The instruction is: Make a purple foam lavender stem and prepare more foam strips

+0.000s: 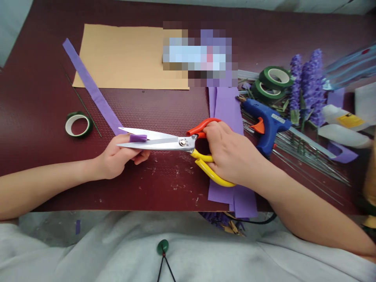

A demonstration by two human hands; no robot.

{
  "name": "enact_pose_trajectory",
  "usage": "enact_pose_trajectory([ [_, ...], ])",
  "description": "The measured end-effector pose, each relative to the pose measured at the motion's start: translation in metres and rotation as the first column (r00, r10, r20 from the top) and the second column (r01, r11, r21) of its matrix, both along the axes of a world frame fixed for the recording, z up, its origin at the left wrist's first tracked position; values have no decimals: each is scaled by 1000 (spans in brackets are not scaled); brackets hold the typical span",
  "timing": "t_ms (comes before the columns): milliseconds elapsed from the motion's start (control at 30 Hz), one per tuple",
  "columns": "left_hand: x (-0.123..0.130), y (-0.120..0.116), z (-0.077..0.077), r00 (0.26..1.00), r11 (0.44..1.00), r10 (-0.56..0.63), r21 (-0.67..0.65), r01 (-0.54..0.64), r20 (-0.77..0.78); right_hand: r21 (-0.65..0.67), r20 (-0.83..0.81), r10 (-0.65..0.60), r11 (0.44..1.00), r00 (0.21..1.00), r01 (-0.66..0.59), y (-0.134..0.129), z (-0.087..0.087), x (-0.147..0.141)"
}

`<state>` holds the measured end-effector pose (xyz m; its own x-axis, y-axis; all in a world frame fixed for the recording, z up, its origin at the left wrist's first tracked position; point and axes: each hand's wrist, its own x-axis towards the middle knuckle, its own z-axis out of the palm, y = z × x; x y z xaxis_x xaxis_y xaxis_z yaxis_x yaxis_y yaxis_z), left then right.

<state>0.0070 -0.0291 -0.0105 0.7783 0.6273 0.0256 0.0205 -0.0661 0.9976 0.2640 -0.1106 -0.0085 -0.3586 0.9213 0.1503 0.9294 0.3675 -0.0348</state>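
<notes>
Scissors (164, 143) with one red and one yellow handle are in my right hand (230, 150), whose fingers are wrapped round the handles. The blades point left and stand slightly apart. Between them lies the end of a purple strip (101, 100), pinched by my left hand (117, 156). From my fingers the strip runs up and left across the edge of a tan sheet (126, 58). Wide purple pieces (226, 109) lie beneath my right hand and hang over the table's front edge.
A green tape roll (78, 124) and a thin green wire are on the left. On the right lie a blue glue gun (266, 121), more green tape (276, 77), purple flowers (313, 88), metal wires and a white bottle (342, 116). The dark red table (164, 188) shows small scraps.
</notes>
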Motion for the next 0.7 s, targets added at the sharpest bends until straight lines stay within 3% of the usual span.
enact_pose_trajectory([
  [233, 2, -2, 0, 999, 997, 35, -70, -33, 28, -117, -42, -63, 991, 997, 58, 3, 5, -1],
  [367, 3, -2, 1, 998, 999, 5, -39, -3, 60, -167, -56, -89, 983, 994, 79, 4, 10, -2],
  [700, 4, -1, 4, 999, 998, 19, 63, -17, -27, -182, -30, -114, 977, 993, 106, 3, 10, 0],
])
